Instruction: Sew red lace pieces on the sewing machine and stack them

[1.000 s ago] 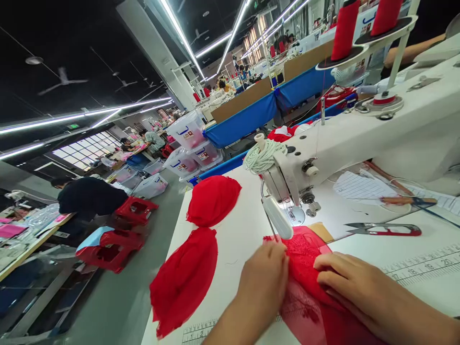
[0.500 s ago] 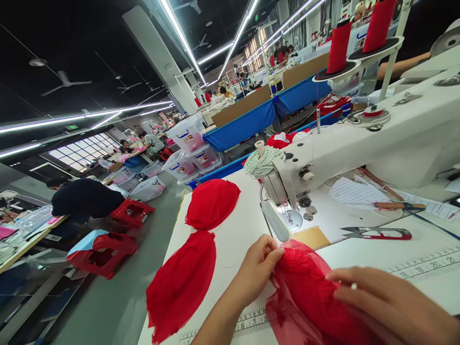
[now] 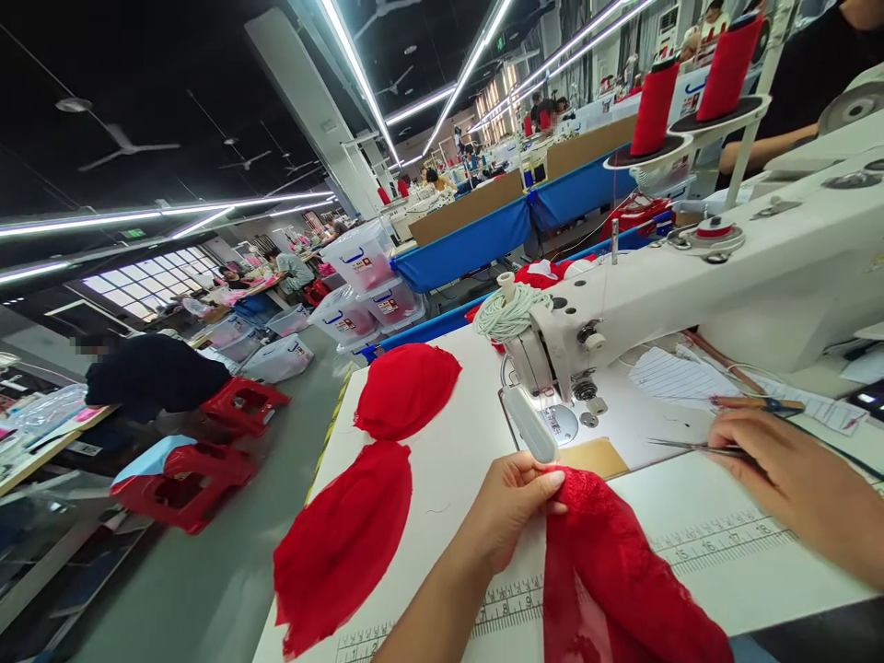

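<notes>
My left hand [image 3: 511, 502] pinches the top edge of a red lace piece [image 3: 614, 580], which hangs down over the table's near edge. Over on the right, my right hand [image 3: 794, 479] closes over the thread snips [image 3: 680, 446] lying on the white table [image 3: 718, 543]; only their blades show. The white sewing machine [image 3: 691, 276] stands just behind both hands, its needle area [image 3: 584, 405] a little above my left hand.
Two stacks of red fabric cups [image 3: 407, 387] [image 3: 342, 543] lie at the table's left. Two red thread cones [image 3: 653, 106] top the machine. Papers and a pencil [image 3: 756, 402] lie under the machine arm. A person [image 3: 148, 373] sits at left beside red stools [image 3: 245, 405]; plastic bins [image 3: 363, 258] stand beyond.
My right hand left the lace and moved right onto the snips. My left hand drew the lace back from the needle and holds it up by its edge.
</notes>
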Motion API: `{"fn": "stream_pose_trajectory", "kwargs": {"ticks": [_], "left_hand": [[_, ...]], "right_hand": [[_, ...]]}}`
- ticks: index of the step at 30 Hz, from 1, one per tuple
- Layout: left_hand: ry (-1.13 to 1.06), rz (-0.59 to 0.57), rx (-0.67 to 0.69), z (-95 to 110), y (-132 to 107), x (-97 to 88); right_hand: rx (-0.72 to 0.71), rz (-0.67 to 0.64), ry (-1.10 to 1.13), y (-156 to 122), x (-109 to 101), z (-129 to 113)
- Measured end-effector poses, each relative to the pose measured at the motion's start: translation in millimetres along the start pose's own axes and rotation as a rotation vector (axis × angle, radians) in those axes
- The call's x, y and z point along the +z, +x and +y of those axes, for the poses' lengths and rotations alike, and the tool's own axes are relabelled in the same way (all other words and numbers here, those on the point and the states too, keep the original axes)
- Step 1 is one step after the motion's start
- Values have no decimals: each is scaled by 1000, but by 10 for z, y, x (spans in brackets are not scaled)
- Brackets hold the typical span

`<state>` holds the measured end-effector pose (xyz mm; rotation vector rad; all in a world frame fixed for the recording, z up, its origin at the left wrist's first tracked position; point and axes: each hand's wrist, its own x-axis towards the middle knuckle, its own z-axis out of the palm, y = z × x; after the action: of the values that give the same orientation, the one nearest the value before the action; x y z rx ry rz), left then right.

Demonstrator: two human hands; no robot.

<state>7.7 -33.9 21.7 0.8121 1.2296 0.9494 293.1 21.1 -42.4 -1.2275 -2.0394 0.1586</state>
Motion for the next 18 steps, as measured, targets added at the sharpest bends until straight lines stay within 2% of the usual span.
{"fn": "stream_pose_trajectory", "kwargs": {"ticks": [3,4,8,14,18], "left_hand": [[7,-2,11,-2,1,28],[8,-5,15,2,-4,40],[16,-27,28,28,-40,85],[54,-114,72,39,-69,95],[81,-114,82,35,-78,110]], "right_hand": [[132,-50,82,-32,13,-303],[152,-119,101,-43,31,-415],[68,-306,171,-15,141,-765],[57,-312,187,112,253,-928],[22,-321,186,164,249,-984]]}}
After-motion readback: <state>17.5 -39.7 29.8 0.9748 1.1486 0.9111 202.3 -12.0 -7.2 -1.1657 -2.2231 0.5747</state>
